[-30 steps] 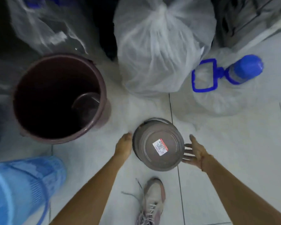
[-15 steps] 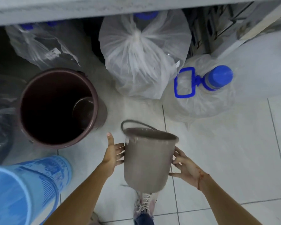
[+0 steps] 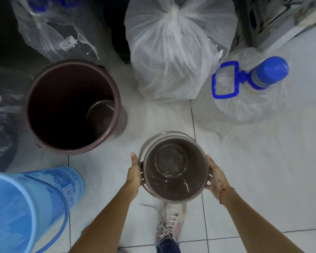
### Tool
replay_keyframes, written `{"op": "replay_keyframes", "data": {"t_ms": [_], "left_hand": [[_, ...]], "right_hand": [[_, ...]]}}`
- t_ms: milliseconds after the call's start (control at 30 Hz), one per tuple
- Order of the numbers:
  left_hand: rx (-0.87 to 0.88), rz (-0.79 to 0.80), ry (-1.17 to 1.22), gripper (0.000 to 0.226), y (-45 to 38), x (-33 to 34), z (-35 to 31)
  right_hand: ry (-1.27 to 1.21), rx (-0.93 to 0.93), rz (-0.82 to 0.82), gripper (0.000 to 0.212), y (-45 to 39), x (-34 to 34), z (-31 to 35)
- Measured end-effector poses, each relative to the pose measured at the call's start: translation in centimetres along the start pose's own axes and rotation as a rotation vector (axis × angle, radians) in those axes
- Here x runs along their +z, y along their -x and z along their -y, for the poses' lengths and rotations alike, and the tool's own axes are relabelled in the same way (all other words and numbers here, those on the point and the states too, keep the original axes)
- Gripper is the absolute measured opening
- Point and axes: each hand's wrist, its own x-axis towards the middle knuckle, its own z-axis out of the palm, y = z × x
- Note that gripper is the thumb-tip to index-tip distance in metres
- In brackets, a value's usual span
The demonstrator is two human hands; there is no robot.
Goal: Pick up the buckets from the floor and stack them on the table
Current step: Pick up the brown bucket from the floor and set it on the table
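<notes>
A small grey bucket (image 3: 173, 168) is upright, its open mouth facing me, held above the white tiled floor. My left hand (image 3: 134, 173) presses its left side and my right hand (image 3: 214, 177) presses its right side. Its wire handle hangs behind the far rim. A large maroon bucket (image 3: 42, 106) stands on the floor to the left, with a small round container lying inside. A light blue bucket (image 3: 49, 194) stands at the lower left. The table is out of view.
A tied white plastic bag (image 3: 173, 50) and a clear bag (image 3: 53, 28) sit at the back. A bagged water jug with a blue cap (image 3: 270, 70) stands at the right. My shoe (image 3: 171, 221) is below the held bucket.
The grey bucket lay upside down on the floor; both hands took it by its sides, lifted it and turned it over, so it is now upright.
</notes>
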Motion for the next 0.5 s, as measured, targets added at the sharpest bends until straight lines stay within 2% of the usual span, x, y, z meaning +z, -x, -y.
{"op": "replay_keyframes", "data": {"t_ms": [67,133,233,300,367,433,500], "left_hand": [[-0.044,0.036,-0.021,0.083,0.8,-0.8,0.0],[-0.060,0.009,0.022,0.076,2.4,-2.5,-0.8],[-0.010,-0.201,0.163,0.068,4.9,-6.7,-2.7],[0.065,-0.425,0.141,0.066,6.0,-10.1,-4.2],[0.174,-0.595,0.117,0.066,6.5,-14.1,-6.1],[0.297,-0.635,0.133,0.066,5.6,-17.7,-7.7],[0.352,-0.555,0.115,0.060,3.8,-20.8,-9.0]], "right_hand": [[0.186,-0.050,-0.087,0.051,1.3,0.7,0.7],[0.383,-0.201,-0.268,0.052,3.4,2.0,1.5],[0.552,-0.508,-0.407,0.036,7.9,6.4,4.0],[0.627,-0.632,-0.348,0.028,9.4,10.6,5.6],[0.594,-0.603,-0.177,0.033,10.2,16.0,6.9],[0.474,-0.464,-0.014,0.051,10.2,21.4,7.7],[0.361,-0.334,0.054,0.064,9.4,26.4,7.8]]}}
